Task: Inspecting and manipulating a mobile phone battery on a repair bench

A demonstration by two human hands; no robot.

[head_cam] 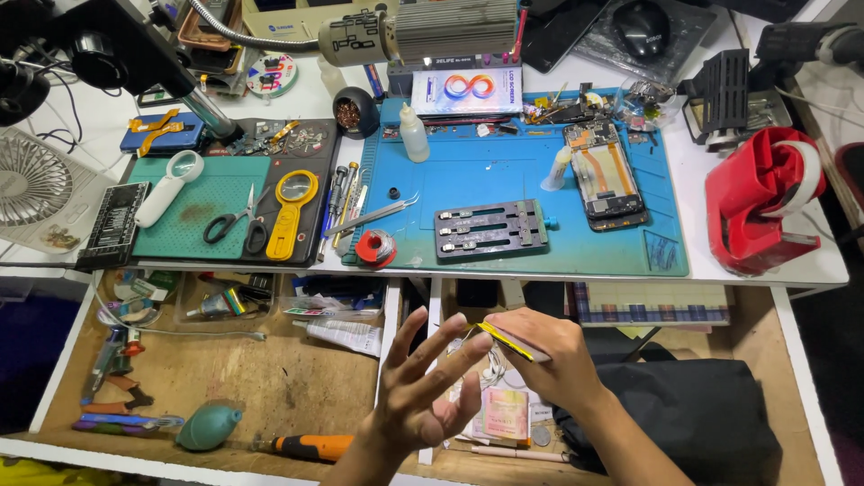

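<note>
Across the top runs our white workbench [774,270], with a blue mat [504,180] and beside it a green mat [202,193]. Below it the wooden drawer [297,378] stands open, a black bag [702,423] at its right end. On the blue mat lie an opened phone [605,175] and a grey clamp plate [491,229]; scissors [236,225] and a yellow magnifier [290,211] rest on the green one. Over the drawer our left hand [423,396] is spread wide, fingers splayed, gripping nothing. Our right hand [549,355] is curled, thumb and forefinger pinched on a thin yellow strip [502,339], held in the air between both hands. We judge the strip light, bendy and easily creased, best taken by its edges near one end
</note>
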